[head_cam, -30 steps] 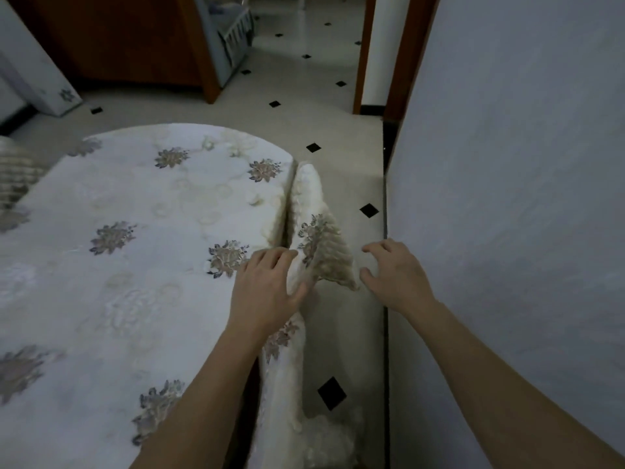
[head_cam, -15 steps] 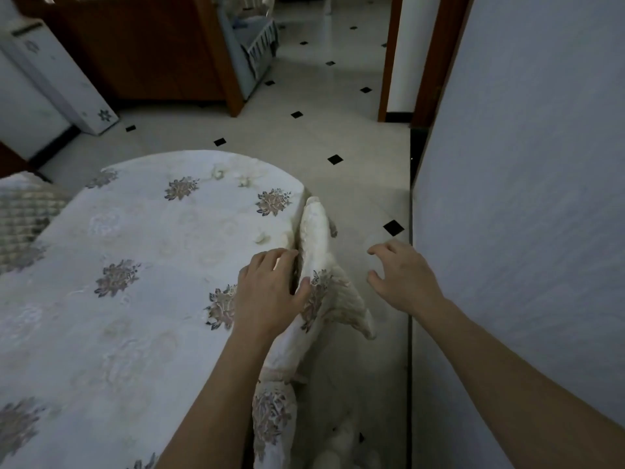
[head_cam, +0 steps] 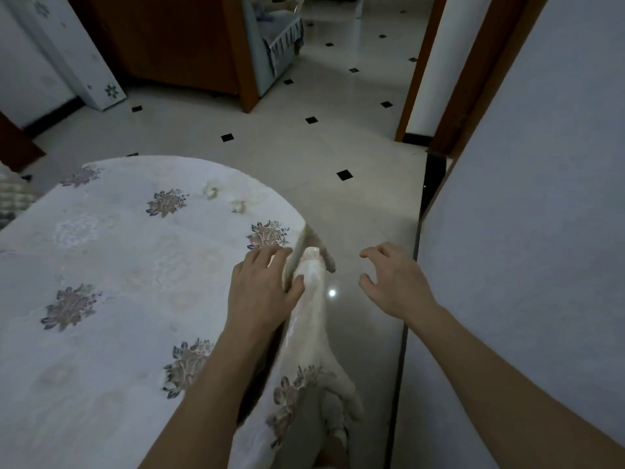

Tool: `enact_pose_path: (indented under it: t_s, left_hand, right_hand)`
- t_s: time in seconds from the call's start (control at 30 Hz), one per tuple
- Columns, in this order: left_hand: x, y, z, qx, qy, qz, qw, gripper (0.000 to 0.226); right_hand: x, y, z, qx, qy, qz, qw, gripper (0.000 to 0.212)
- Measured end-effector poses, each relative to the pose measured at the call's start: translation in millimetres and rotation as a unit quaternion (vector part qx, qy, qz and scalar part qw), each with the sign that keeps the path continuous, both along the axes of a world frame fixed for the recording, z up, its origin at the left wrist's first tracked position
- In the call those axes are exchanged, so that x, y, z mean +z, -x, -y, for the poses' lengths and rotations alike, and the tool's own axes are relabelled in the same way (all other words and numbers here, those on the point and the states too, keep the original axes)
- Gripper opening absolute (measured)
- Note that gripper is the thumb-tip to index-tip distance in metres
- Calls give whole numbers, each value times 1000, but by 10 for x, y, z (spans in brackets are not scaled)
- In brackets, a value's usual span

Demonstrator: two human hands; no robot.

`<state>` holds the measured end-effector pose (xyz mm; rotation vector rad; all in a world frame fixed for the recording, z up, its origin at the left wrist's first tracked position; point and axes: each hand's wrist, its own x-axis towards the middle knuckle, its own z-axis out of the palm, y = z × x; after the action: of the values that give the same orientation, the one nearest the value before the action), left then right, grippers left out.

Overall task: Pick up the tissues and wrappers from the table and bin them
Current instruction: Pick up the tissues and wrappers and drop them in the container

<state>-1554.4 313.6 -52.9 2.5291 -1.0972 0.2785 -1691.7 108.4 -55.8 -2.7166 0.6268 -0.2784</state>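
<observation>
Your left hand [head_cam: 262, 292] is pinching the cloth [head_cam: 309, 330] at the right edge of the table [head_cam: 111, 252], fingers lying on top, thumb pressing into the bunched fold that is hanging toward the floor [head_cam: 358, 211]. At 3 o'clock from it, your right hand [head_cam: 392, 282] is hovering over the tiles, fingers spread and loosely curled, holding nothing, close beside the wall [head_cam: 541, 231]. Two small crumpled tissues [head_cam: 211, 190] are lying on the table at 11 o'clock from your left hand, near the far rounded rim, well apart from both hands.
</observation>
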Motion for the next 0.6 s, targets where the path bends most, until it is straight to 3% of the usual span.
enact_pose_path:
  t_s: [0.23, 0.6]
  left_hand:
    - [-73, -626, 396, 60, -4, -42, 997, 55]
    - [-53, -1179, 718, 168, -3, -69, 983, 52]
  right_hand:
    - [168, -834, 582, 69, 42, -8, 997, 36]
    - [204, -2106, 1023, 173, 30, -7, 984, 41]
